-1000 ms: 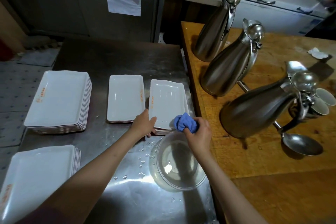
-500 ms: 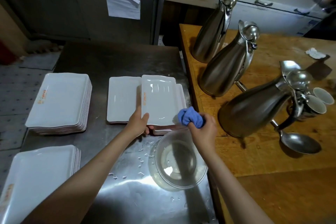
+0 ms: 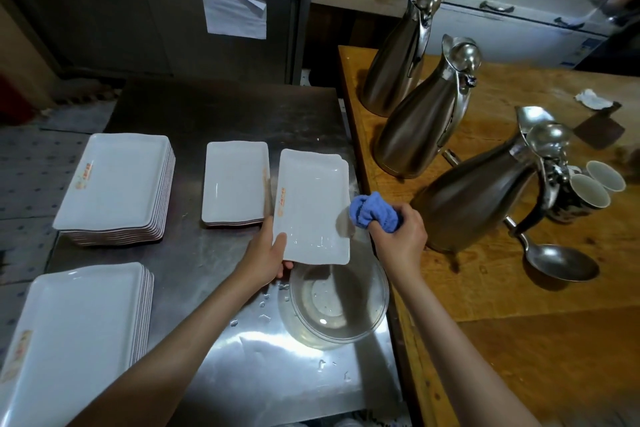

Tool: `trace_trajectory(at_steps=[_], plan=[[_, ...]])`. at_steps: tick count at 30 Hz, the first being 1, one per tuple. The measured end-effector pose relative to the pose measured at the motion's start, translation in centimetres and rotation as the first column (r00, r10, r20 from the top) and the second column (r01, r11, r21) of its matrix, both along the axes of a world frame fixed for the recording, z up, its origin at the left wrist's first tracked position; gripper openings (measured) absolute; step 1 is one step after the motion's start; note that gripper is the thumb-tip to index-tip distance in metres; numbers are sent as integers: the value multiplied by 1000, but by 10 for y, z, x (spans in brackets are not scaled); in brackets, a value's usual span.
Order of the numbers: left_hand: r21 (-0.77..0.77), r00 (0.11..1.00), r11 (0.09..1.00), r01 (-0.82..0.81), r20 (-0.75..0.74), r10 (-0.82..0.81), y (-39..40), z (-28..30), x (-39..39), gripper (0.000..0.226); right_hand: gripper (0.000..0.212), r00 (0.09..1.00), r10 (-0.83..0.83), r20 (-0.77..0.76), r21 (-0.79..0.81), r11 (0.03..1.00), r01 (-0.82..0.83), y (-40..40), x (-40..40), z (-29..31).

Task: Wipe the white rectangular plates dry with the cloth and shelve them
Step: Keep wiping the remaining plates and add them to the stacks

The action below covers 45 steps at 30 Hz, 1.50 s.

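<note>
Now | left hand (image 3: 265,258) grips plate (image 3: 311,206) corner, tilted over bowl (image 3: 337,302), probably to drain | right hand (image 3: 398,239) clutches bunched cloth (image 3: 372,210) beside plate, ready to wipe

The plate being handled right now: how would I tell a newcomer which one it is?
On the steel table, look beside the wooden counter, just beyond the clear bowl. The plate is the only one gripped by the left hand, not lying in a stack.
</note>
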<state>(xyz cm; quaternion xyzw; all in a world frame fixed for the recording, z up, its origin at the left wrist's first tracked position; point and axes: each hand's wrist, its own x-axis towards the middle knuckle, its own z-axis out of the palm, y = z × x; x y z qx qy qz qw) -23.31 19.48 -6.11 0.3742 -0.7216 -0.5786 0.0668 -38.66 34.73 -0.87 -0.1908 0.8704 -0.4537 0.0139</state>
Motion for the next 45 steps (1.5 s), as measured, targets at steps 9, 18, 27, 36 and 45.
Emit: trace_trajectory(at_steps=[9,18,27,36,45], plan=[[-167,998,986,-10,-56,0,24,12,7,40,19,1000,19,18,8,1000,-19,14,7,-2],[-404,999,915,14,35,0,22,5,7,35,23,998,24,50,3,1000,-24,23,11,-2],[-728,997,682,63,71,-17,24,17,6,38,24,998,43,35,10,999,-43,28,14,0],[-636,995,767,89,95,-37,28,16,1,36,23,997,63,45,4,998,-63,31,16,-4],[-21,995,998,-66,-73,64,35,19,4,34,39,992,98,85,-74,993,-92,33,26,2]])
